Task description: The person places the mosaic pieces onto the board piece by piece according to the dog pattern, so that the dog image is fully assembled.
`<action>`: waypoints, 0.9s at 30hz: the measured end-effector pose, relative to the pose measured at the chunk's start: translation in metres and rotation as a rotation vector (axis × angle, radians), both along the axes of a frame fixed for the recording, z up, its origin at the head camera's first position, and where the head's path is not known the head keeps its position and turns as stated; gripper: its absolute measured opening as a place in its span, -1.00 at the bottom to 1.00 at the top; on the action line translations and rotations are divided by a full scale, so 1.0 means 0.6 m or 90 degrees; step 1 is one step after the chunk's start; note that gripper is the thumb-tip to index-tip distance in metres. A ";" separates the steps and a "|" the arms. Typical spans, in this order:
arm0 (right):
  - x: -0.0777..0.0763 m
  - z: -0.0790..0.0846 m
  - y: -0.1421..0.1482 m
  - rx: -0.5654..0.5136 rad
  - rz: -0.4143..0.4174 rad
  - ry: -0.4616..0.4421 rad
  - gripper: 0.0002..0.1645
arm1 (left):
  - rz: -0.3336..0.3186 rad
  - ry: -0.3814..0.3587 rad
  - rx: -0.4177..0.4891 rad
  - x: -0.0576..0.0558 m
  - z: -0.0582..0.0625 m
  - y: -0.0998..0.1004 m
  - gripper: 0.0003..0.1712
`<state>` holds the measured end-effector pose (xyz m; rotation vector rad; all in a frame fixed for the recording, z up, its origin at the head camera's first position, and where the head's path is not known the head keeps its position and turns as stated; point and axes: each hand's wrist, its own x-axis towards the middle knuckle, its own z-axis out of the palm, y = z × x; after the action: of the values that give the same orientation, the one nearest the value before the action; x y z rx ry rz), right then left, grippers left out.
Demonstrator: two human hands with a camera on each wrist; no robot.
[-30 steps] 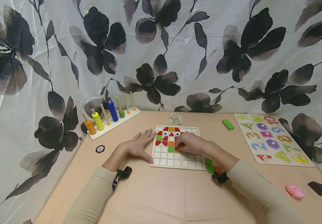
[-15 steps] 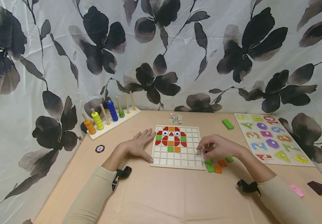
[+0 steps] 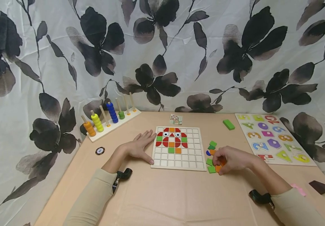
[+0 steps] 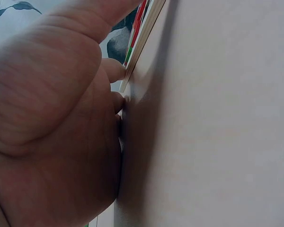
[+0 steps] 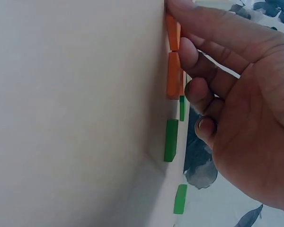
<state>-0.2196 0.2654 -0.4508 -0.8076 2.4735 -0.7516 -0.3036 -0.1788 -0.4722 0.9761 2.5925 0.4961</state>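
Note:
A white grid board (image 3: pixel 192 158) lies mid-table, its upper left part filled with red, green, orange and white tiles, two of them eyes. My left hand (image 3: pixel 136 148) rests spread against its left edge, thumb at the lower left corner; the left wrist view shows the palm (image 4: pixel 52 118) on edge along the table. To the right of the board, my right hand (image 3: pixel 233 159) reaches over loose tiles with bent fingers and thumb apart. In the right wrist view its fingertips are right at two orange tiles (image 5: pixel 173 75), with green tiles (image 5: pixel 171 140) nearby.
A peg stand with coloured rings (image 3: pixel 117 124) is at the back left, near a round black-and-white chip (image 3: pixel 100 151). Behind the board lies a small picture card (image 3: pixel 176 119). A green block (image 3: pixel 228 124), number board (image 3: pixel 295 158), pink object (image 3: pixel 299 190) and dark piece (image 3: pixel 322 187) are rightward.
My right hand has left the board, uncovering an orange tile beside the lowest green one, and has moved right to the loose tiles. The left hand stays at the board's edge.

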 end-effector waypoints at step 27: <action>-0.085 0.048 -0.090 -0.206 -0.109 0.155 -0.83 | -0.003 0.014 -0.010 -0.001 -0.006 -0.002 0.54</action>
<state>-0.2708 0.2114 -0.4222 -0.8478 2.7027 -1.2028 -0.3040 -0.1799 -0.4756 0.9870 2.6087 0.4661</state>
